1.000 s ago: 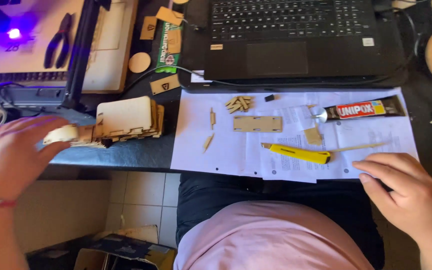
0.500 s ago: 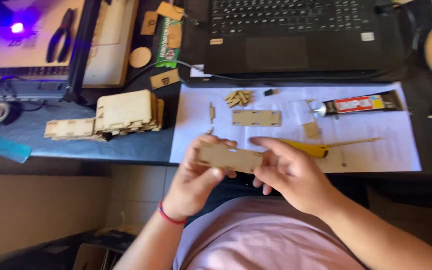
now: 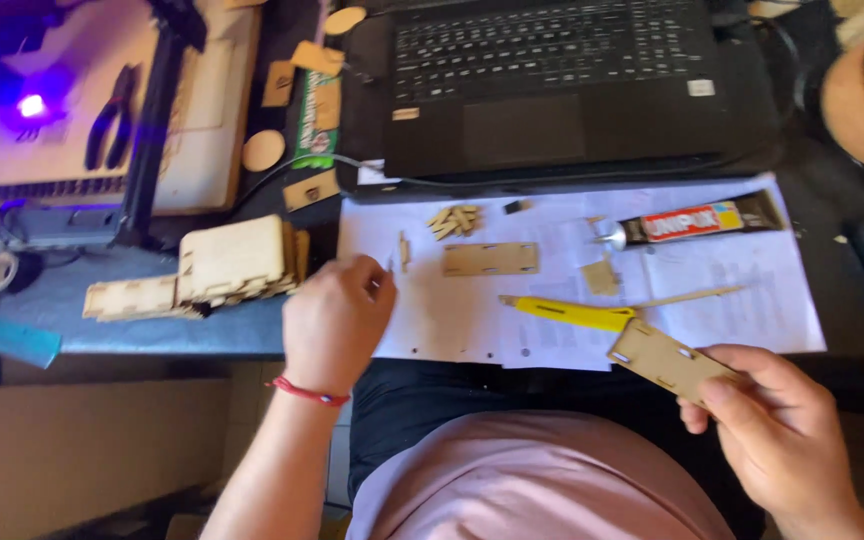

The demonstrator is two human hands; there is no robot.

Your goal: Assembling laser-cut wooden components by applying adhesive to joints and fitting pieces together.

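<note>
Head view: desk (image 3: pixel 202 335) cluttered, white paper sheets (image 3: pixel 752 290) under the small parts, likely as a glue guard. Right hand (image 3: pixel 782 440), grip closed on slotted plywood panel (image 3: pixel 667 360). Left hand (image 3: pixel 337 315) curled over sheet edge near thin wooden strip (image 3: pixel 404 250); contents of grip cannot be told.

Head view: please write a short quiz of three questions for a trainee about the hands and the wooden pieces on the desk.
1. True or false: the right hand holds a flat wooden panel.
2. Which lies nearest the left hand? A) small wooden strip B) glue tube C) pliers
3. What colour is the knife on the white paper sheets?

Key: 1 true. 2 A. 3 yellow.
</note>
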